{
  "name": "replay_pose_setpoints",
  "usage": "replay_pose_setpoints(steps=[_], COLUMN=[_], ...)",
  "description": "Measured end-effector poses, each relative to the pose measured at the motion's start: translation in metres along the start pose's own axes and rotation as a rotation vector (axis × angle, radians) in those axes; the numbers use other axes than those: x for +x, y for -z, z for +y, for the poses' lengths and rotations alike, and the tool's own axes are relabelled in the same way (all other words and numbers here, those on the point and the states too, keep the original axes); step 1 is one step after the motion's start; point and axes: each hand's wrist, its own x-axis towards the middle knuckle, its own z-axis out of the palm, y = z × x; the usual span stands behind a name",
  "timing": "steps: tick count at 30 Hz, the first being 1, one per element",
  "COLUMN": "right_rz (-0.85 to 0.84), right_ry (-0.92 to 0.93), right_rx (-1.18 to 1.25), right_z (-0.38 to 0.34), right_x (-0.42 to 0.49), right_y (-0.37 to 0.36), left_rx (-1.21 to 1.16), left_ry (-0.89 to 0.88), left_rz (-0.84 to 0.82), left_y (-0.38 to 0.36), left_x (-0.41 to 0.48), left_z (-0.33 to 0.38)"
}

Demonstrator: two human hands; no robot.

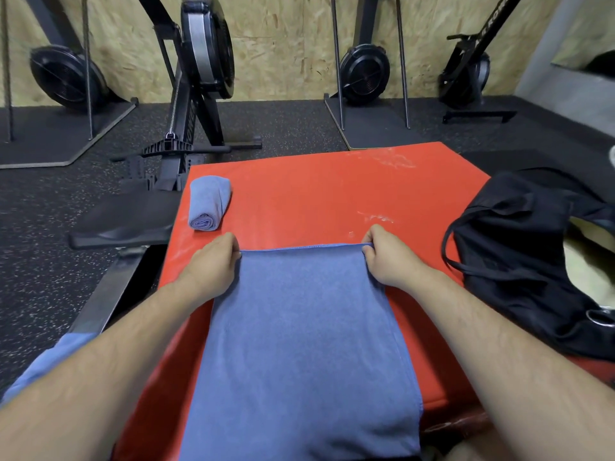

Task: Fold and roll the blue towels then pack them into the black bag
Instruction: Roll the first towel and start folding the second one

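A blue towel (299, 344) lies folded into a long strip down the middle of a red padded box (332, 194). My left hand (213, 257) pinches its far left corner and my right hand (386, 254) pinches its far right corner, both at the strip's far edge. A second blue towel (209, 202), rolled into a tight cylinder, rests near the box's far left corner. The black bag (519, 254) slumps on the box's right side with its mouth open and a strap looped toward me.
A rowing machine (186, 121) stands just left of the box, its black seat (123, 221) close to the left edge. More rowers (364, 74) lean against the wooden wall. More blue cloth (50, 364) hangs at the lower left. Black speckled rubber floor surrounds the box.
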Motion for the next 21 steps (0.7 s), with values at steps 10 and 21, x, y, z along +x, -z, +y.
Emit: replay_pose_setpoints(steps=[10,21], right_rz=[0.113,0.073], right_ry=[-0.009,0.074], right_rx=[0.143,0.166], right_z=[-0.005,-0.029], right_x=[-0.017,-0.074], right_y=[0.039,0.104], left_rx=[-0.229,-0.268], left_ry=[0.086,0.054], left_rz=[0.042,0.129], left_y=[0.033,0.107], left_x=[-0.005,-0.056], left_z=[0.005,0.036])
